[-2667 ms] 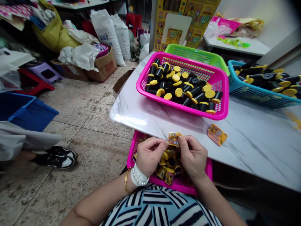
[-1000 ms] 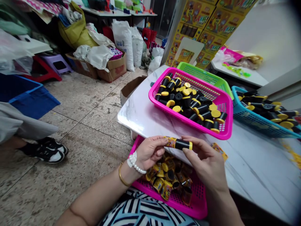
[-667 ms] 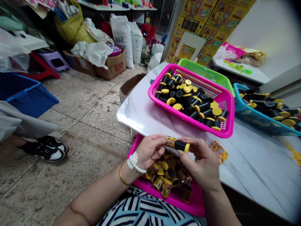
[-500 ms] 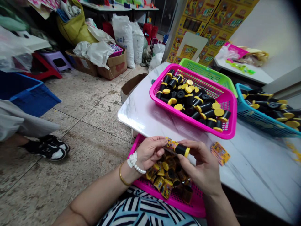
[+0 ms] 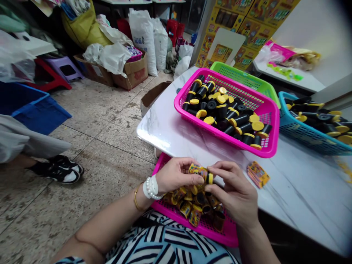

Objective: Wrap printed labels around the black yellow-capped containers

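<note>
A small black tube with a yellow cap [image 5: 203, 174] sits between both my hands, nearly fully inside a yellow printed sleeve. My left hand [image 5: 176, 176] pinches the sleeved end; my right hand [image 5: 233, 190] grips the cap end. Below them, on my lap, a pink basket [image 5: 217, 234] holds several sleeved tubes [image 5: 192, 212]. On the white marble table [image 5: 288, 198], a second pink basket [image 5: 264, 150] holds several bare black tubes with yellow caps [image 5: 228, 117]. A small stack of flat yellow sleeves [image 5: 257, 174] lies on the table just right of my hands.
A blue basket [image 5: 302, 134] of black tubes stands at the right, a green basket [image 5: 242, 75] behind the pink one. Yellow printed cartons [image 5: 244, 25] rise at the back. Another person's shoe [image 5: 64, 172] rests on the tiled floor at left, near a blue crate [image 5: 33, 113].
Earlier my hands held only a flat sleeve. Then a black tube stuck out of it to the right; now the sleeve covers most of the tube, and my hands are closer together.
</note>
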`<move>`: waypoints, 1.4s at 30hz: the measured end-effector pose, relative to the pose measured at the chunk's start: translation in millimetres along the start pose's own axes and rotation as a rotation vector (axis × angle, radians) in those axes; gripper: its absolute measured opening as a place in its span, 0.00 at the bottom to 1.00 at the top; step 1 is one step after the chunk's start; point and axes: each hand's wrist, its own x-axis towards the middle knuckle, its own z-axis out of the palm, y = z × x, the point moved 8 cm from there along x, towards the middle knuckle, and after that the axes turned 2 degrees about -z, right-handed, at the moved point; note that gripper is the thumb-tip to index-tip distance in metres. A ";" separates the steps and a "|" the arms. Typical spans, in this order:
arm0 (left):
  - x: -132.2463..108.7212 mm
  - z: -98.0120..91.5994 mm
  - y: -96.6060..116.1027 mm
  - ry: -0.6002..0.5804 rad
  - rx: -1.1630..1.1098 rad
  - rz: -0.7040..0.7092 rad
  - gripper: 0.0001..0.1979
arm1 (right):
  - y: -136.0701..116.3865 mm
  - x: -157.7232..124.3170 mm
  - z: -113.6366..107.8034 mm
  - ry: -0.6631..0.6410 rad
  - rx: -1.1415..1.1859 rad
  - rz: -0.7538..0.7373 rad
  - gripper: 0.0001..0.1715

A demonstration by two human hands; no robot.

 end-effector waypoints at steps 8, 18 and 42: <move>13.0 13.2 -9.5 -0.101 0.039 -0.010 0.22 | -0.1 -5.3 -9.2 -0.012 -0.116 -0.077 0.30; 13.0 17.7 -3.2 0.031 0.149 0.165 0.15 | 2.2 -18.7 -11.2 0.082 -0.265 -0.002 0.28; 14.6 24.7 -37.5 -0.188 -0.087 -0.110 0.30 | 48.5 -30.8 3.5 0.007 0.461 0.429 0.09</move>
